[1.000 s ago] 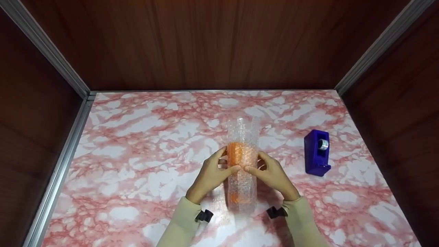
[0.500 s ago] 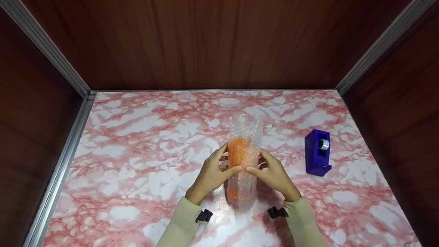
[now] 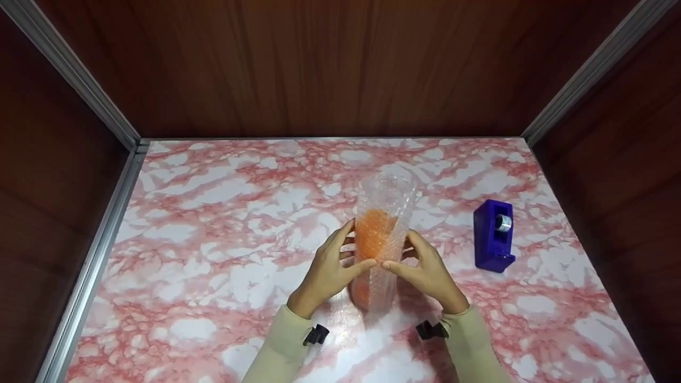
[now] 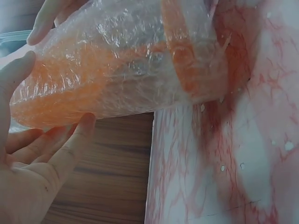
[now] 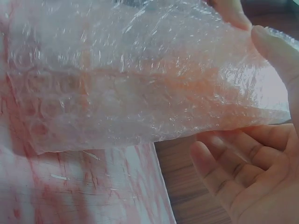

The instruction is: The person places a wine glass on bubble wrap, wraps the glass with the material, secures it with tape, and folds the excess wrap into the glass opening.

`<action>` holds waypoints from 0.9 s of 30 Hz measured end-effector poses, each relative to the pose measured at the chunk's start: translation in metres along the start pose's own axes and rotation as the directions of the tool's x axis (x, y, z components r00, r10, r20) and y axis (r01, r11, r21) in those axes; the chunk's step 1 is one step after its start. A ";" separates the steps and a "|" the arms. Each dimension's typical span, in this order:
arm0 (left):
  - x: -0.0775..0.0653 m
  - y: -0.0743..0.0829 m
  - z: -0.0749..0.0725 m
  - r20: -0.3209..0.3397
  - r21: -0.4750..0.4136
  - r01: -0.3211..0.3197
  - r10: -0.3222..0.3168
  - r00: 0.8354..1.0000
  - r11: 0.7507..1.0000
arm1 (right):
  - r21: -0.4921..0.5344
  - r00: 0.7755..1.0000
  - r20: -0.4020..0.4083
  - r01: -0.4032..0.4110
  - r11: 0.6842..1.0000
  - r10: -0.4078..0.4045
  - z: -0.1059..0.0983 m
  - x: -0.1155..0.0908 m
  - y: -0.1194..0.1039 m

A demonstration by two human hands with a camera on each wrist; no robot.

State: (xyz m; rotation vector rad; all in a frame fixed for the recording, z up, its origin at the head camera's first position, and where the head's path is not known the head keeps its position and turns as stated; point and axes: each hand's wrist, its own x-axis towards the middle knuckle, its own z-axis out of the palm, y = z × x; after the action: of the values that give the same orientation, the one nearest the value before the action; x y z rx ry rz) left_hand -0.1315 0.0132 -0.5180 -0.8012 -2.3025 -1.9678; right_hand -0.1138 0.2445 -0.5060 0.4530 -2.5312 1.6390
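Note:
A tube of clear bubble wrap point(image 3: 391, 194) stands on the table, leaning slightly, around an orange object point(image 3: 375, 234). Through the wrap, the left wrist view shows a broad orange part point(image 4: 60, 88) and a narrow orange band point(image 4: 181, 56) near the base; its exact kind is obscured. My left hand point(image 3: 330, 263) holds the wrap's left side, thumb in front and fingers around the side. On the opposite side my right hand point(image 3: 425, 268) holds it the same way. Both thumbs meet almost tip to tip on the front. The far end of the wrap gapes beyond the orange object.
A purple tape dispenser point(image 3: 492, 236) with a roll of clear tape point(image 3: 503, 223) stands to the right of the hands. The red-and-white marbled table point(image 3: 213, 239) is bounded by dark wooden panels point(image 3: 330, 69) at the back and sides.
The wrapped bundle has tilted, its far end shifting right and away and its opening showing rounder. Both hands keep their hold with little movement.

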 end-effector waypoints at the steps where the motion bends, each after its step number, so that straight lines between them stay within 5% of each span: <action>1: 0.000 0.000 0.000 -0.002 0.007 -0.014 0.014 1.000 1.000 | 0.002 1.000 -0.001 0.005 1.000 -0.005 0.000 0.000 -0.006; 6: -0.001 -0.001 0.000 -0.007 0.038 -0.070 0.070 0.998 0.997 | 0.025 1.000 0.002 0.024 0.999 -0.024 -0.001 -0.002 -0.017; 10: -0.001 -0.001 0.000 -0.013 0.048 -0.103 0.103 0.995 0.994 | 0.035 1.000 0.005 0.028 0.999 -0.029 0.000 -0.003 0.004; 19: -0.001 -0.002 0.001 -0.025 0.055 -0.150 0.152 0.988 0.987 | 0.036 0.997 0.010 0.081 0.996 -0.081 0.002 -0.002 0.004; 27: -0.002 -0.004 0.001 -0.027 0.061 -0.143 0.145 0.989 0.988 | 0.041 0.997 -0.018 0.079 0.996 -0.079 0.005 -0.004 -0.018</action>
State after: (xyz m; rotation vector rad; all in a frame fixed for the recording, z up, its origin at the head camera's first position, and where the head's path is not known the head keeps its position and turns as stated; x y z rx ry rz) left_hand -0.1311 0.0132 -0.5223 -0.8973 -2.2062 -1.8309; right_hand -0.1044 0.2342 -0.4934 0.5341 -2.4388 1.6624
